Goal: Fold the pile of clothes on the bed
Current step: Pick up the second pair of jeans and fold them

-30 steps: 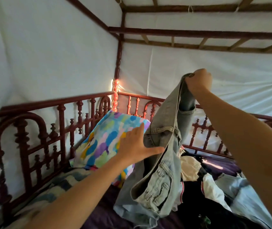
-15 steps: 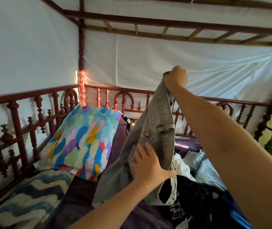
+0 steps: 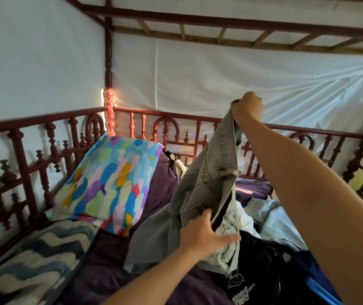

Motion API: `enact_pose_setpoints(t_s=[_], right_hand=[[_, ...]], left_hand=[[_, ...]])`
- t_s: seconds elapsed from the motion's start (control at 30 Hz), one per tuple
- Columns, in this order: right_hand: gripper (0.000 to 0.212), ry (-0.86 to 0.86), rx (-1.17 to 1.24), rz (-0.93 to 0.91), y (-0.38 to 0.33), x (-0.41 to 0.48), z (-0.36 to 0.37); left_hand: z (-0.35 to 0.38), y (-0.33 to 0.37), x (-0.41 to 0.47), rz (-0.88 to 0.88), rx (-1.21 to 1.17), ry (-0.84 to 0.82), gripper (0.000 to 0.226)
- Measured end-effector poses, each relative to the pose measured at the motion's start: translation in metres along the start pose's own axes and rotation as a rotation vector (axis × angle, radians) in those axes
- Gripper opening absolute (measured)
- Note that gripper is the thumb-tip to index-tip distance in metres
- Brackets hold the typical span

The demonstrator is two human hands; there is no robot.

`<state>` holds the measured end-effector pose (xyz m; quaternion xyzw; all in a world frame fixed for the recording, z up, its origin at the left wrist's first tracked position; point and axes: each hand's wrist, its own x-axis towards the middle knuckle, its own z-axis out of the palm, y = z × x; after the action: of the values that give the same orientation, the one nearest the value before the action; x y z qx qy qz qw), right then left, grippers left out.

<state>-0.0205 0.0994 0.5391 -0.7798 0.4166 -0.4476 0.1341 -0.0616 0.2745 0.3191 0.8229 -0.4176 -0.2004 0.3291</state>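
Our right hand (image 3: 248, 106) grips the jeans (image 3: 211, 183) aloft; our left hand (image 3: 204, 235), fingers spread, touches their waist. Nothing looks folded yet; the pile (image 3: 273, 219) lies at four o'clock.

place: bedroom in a home.
main fixture: bed (image 3: 107, 271) with a dark purple cover, filling the lower view.
frame: dark red turned-wood railing (image 3: 44, 119) along two sides; corner post (image 3: 108, 62) rising to overhead canopy beams (image 3: 220, 22).
enclosure: white cloth (image 3: 198, 80) stretched behind the railing and above the beams.
bedding: multicoloured pillow (image 3: 107, 183) leaning on the railing; blue-and-cream zigzag cushion (image 3: 33, 260) just beside it.
household sign: pile of clothes (image 3: 270, 256) lying loose on the bed.
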Motion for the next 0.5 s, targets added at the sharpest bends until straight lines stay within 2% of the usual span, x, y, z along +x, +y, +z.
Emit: enact_pose_setpoints(t_s=[0.07, 0.13, 0.17, 0.2, 0.33, 0.4, 0.5], right_hand=[[0.036, 0.001, -0.015, -0.008, -0.001, 0.000, -0.001], [0.036, 0.011, -0.027, -0.016, 0.000, 0.002, -0.006], [0.036, 0.007, -0.024, -0.004, 0.003, 0.002, -0.011], [0.036, 0.012, -0.026, 0.008, 0.007, 0.004, -0.016], [0.012, 0.064, -0.070, 0.073, 0.031, 0.006, -0.043], [0.022, 0.091, -0.105, 0.111, 0.042, 0.007, -0.056], [0.025, 0.141, -0.125, 0.144, 0.050, 0.012, -0.070]], left_hand=[[0.017, 0.001, 0.002, 0.011, 0.202, 0.057, 0.087], [0.023, -0.004, 0.006, 0.026, 0.225, 0.151, 0.039], [0.020, -0.010, 0.009, 0.008, 0.211, 0.186, 0.020], [0.013, -0.016, 0.011, -0.010, 0.214, 0.210, 0.013], [-0.042, -0.036, 0.019, -0.030, 0.298, 0.367, 0.022], [-0.081, -0.041, 0.022, -0.035, 0.330, 0.531, 0.015], [-0.137, -0.041, 0.029, 0.002, 0.350, 0.767, 0.011]])
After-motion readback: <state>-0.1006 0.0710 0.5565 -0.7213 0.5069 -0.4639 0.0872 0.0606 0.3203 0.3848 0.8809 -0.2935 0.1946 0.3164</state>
